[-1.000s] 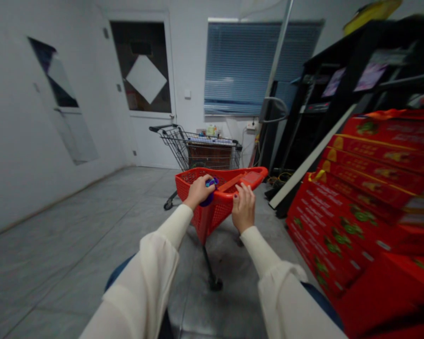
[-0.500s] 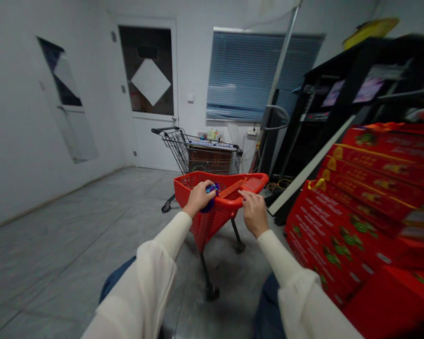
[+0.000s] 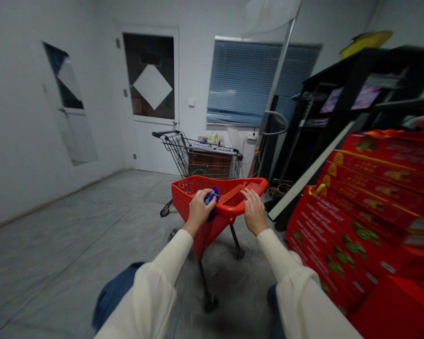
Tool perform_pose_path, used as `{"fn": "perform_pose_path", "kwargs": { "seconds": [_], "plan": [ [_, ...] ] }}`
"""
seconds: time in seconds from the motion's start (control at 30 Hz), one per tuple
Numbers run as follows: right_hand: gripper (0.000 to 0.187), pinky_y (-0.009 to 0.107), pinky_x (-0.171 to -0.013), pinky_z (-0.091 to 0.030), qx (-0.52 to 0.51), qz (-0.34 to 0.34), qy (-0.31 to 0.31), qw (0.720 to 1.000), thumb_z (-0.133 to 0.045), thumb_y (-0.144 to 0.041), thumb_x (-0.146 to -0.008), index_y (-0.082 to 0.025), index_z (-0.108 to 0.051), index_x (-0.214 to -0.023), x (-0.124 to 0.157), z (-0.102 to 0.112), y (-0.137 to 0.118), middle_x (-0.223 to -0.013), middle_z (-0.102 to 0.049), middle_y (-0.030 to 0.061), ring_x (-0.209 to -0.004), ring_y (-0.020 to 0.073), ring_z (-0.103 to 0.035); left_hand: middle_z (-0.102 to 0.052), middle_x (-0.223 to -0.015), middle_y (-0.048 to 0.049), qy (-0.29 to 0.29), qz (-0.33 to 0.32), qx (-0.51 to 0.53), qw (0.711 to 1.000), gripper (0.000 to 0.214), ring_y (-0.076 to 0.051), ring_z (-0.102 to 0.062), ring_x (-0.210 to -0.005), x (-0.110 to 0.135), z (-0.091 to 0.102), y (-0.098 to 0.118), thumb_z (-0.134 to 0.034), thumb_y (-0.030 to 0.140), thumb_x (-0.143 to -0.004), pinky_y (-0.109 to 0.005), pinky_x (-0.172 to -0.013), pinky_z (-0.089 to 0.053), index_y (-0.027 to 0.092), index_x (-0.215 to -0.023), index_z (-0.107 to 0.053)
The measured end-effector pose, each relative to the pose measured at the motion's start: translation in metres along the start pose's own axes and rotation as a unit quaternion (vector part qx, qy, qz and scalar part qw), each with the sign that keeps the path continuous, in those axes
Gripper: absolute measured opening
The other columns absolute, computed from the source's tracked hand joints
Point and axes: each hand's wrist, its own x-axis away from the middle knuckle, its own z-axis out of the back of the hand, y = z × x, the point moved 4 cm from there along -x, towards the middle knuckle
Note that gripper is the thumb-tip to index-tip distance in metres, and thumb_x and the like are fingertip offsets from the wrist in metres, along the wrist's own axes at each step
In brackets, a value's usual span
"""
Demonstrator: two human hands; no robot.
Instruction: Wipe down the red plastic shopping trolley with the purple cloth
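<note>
Before me stands a small red plastic shopping cart [image 3: 188,207] on dark legs with casters, its handle end turned towards me. My left hand [image 3: 198,210] is closed round a shiny purple and blue item [image 3: 212,197] at the near left corner of the handle; part of it shows below the hand against the basket. What kind of item it is I cannot make out. On the right side of the red handle [image 3: 233,208], my right hand [image 3: 255,212] rests with its fingers stretched out over the bar, holding nothing visible.
Behind the red cart is a grey wire shopping cart [image 3: 178,153] carrying a brown box [image 3: 210,163]. Stacked red cartons [image 3: 339,230] stand close on my right, beside a leaning white board [image 3: 304,176] and a black rack [image 3: 360,70]. A white door [image 3: 155,141] is at the back.
My right hand's fingers have straightened and lie further over the handle. My left hand stays on the purple and blue item. The view has tilted slightly upward.
</note>
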Motion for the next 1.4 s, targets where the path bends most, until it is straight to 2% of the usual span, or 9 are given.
{"fn": "perform_pose_path", "kwargs": {
  "seconds": [0.1,0.3,0.53,0.73,0.87,1.03,1.2,1.3,1.4],
  "plan": [
    [0.052,0.042,-0.115,-0.03,0.008,-0.005,0.013,1.0,-0.021,-0.028,-0.099,-0.02,-0.058,-0.134,0.0,-0.004,-0.005,-0.143,-0.056,0.0075,-0.137,0.0195,-0.041,-0.068,-0.103,-0.0033,-0.042,0.009,-0.038,0.998,0.021,-0.019,-0.064,-0.097,-0.011,0.004,-0.002,-0.063,0.026,-0.085,-0.03,-0.09,-0.05,0.023,-0.105,-0.067],
    [0.052,0.038,-0.115,-0.028,0.042,-0.03,0.012,0.999,-0.022,-0.026,-0.098,-0.019,-0.057,-0.136,0.0,-0.008,-0.013,-0.144,-0.055,0.0062,-0.137,0.0187,-0.041,-0.067,-0.105,-0.0027,-0.06,-0.108,0.016,0.992,0.023,-0.017,-0.063,-0.098,0.005,0.001,0.046,-0.064,0.025,-0.084,-0.027,-0.091,-0.049,0.025,-0.106,-0.068],
    [0.049,0.041,-0.113,-0.027,0.089,-0.066,0.046,0.993,-0.027,-0.025,-0.097,-0.017,-0.06,-0.133,0.002,-0.009,-0.043,-0.142,-0.057,0.009,-0.136,0.0212,-0.043,-0.069,-0.104,-0.0032,-0.045,0.03,-0.063,0.997,0.022,-0.019,-0.064,-0.098,-0.014,0.017,0.01,-0.062,0.026,-0.084,-0.03,-0.089,-0.049,0.024,-0.105,-0.068],
    [0.049,0.046,-0.109,-0.029,0.083,-0.076,0.055,0.992,-0.028,-0.03,-0.1,-0.015,-0.061,-0.133,0.004,-0.016,-0.078,-0.142,-0.057,0.0136,-0.134,0.0277,-0.043,-0.067,-0.106,-0.0025,-0.072,-0.055,-0.103,0.991,0.024,-0.018,-0.063,-0.097,-0.001,0.033,0.042,-0.065,0.025,-0.082,-0.027,-0.087,-0.048,0.026,-0.106,-0.068],
    [0.047,0.045,-0.106,-0.032,0.072,-0.013,0.012,0.997,-0.03,-0.03,-0.099,-0.018,-0.062,-0.131,-0.006,-0.008,-0.064,-0.135,-0.062,0.0125,-0.121,0.0265,-0.05,-0.066,-0.104,-0.003,-0.088,-0.025,-0.15,0.984,0.025,-0.018,-0.063,-0.095,-0.011,0.045,0.033,-0.063,0.025,-0.084,-0.027,-0.085,-0.047,0.026,-0.108,-0.068],
    [0.047,0.048,-0.112,-0.026,0.109,0.005,0.006,0.994,-0.031,-0.033,-0.1,-0.02,-0.062,-0.132,-0.019,-0.009,-0.033,-0.14,-0.058,0.0107,-0.131,0.0275,-0.041,-0.064,-0.103,-0.0075,-0.09,0.015,-0.283,0.955,0.028,-0.023,-0.063,-0.093,-0.023,0.041,0.034,-0.064,0.033,-0.086,-0.033,-0.082,-0.046,0.026,-0.113,-0.065],
    [0.044,0.048,-0.111,-0.026,0.114,-0.012,0.008,0.993,-0.034,-0.034,-0.1,-0.022,-0.062,-0.132,-0.016,-0.016,-0.034,-0.139,-0.06,0.0085,-0.129,0.0278,-0.042,-0.061,-0.107,-0.0101,-0.071,-0.037,-0.322,0.943,0.031,-0.026,-0.06,-0.1,-0.011,0.019,0.057,-0.063,0.04,-0.088,-0.037,-0.086,-0.043,0.026,-0.116,-0.063],
    [0.043,0.048,-0.107,-0.028,0.115,-0.004,-0.004,0.993,-0.036,-0.035,-0.1,-0.023,-0.062,-0.133,-0.015,-0.009,-0.035,-0.139,-0.06,0.0077,-0.126,0.0287,-0.043,-0.061,-0.11,-0.0084,-0.08,-0.06,-0.31,0.946,0.032,-0.025,-0.059,-0.101,-0.012,0.023,0.048,-0.064,0.038,-0.088,-0.035,-0.086,-0.043,0.028,-0.118,-0.062],
    [0.043,0.048,-0.104,-0.03,0.107,0.012,-0.021,0.994,-0.037,-0.037,-0.1,-0.025,-0.063,-0.132,-0.016,-0.003,-0.036,-0.137,-0.062,0.0074,-0.121,0.0292,-0.046,-0.061,-0.107,-0.0086,-0.067,-0.003,-0.317,0.946,0.032,-0.024,-0.061,-0.097,-0.02,0.037,0.032,-0.062,0.036,-0.089,-0.034,-0.084,-0.043,0.027,-0.119,-0.062]
  ]
}}
